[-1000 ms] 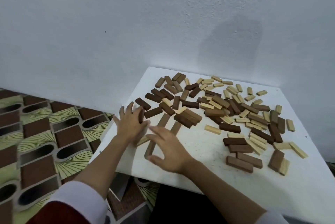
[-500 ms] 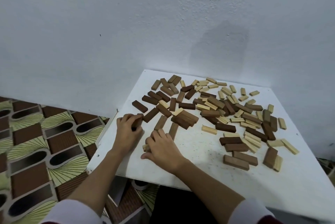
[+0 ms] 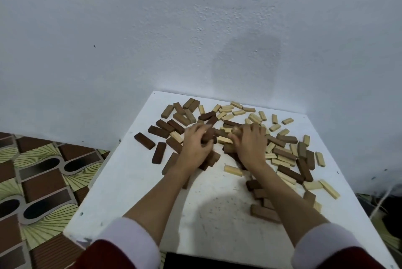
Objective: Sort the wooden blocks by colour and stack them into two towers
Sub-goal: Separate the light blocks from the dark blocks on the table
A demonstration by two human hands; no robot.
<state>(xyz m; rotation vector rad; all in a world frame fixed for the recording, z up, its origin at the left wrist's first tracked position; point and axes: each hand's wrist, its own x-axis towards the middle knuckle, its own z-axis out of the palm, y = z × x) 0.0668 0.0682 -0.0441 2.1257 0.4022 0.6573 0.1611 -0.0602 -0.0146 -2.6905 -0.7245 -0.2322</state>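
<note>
Matt wooden blocks (image 3: 287,138), dark and pale; white table (image 3: 134,181) speckled, probably scuffed paint; rough plastered wall (image 3: 152,40).

You are in a home room: a small white tabletop (image 3: 134,181) pushed against a painted, rough-plastered wall (image 3: 152,40), with patterned brown-and-green floor tiles (image 3: 39,177) left of the tabletop.
</note>
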